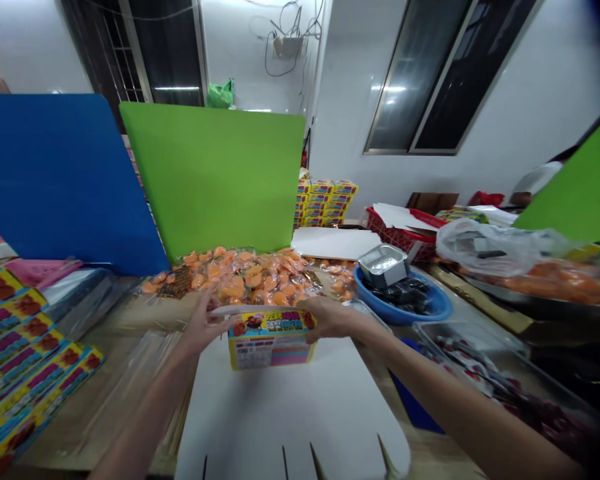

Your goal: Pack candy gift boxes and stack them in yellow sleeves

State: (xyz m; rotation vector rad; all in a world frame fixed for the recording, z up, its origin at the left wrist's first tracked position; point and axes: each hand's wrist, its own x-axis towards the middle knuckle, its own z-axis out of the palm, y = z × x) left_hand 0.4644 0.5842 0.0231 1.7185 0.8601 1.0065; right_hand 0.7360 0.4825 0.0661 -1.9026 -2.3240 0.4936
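A small yellow and blue printed box (pixel 273 339) stands on a white board (pixel 290 413) in the middle. My left hand (pixel 207 323) is at the box's upper left corner, its fingers closed on a thin pale flap along the top. My right hand (pixel 325 319) grips the box's upper right end, thumb and fingers bent round the corner. Behind the box lies a heap of orange pieces in clear wrap (pixel 250 273). The inside of the box is hidden.
Printed flat cartons (pixel 25 360) fan out at the left. Blue (pixel 55 180) and green (pixel 220 173) panels stand behind. A blue basin (pixel 437 303) with black packets and a clear tray (pixel 505 360) are at the right.
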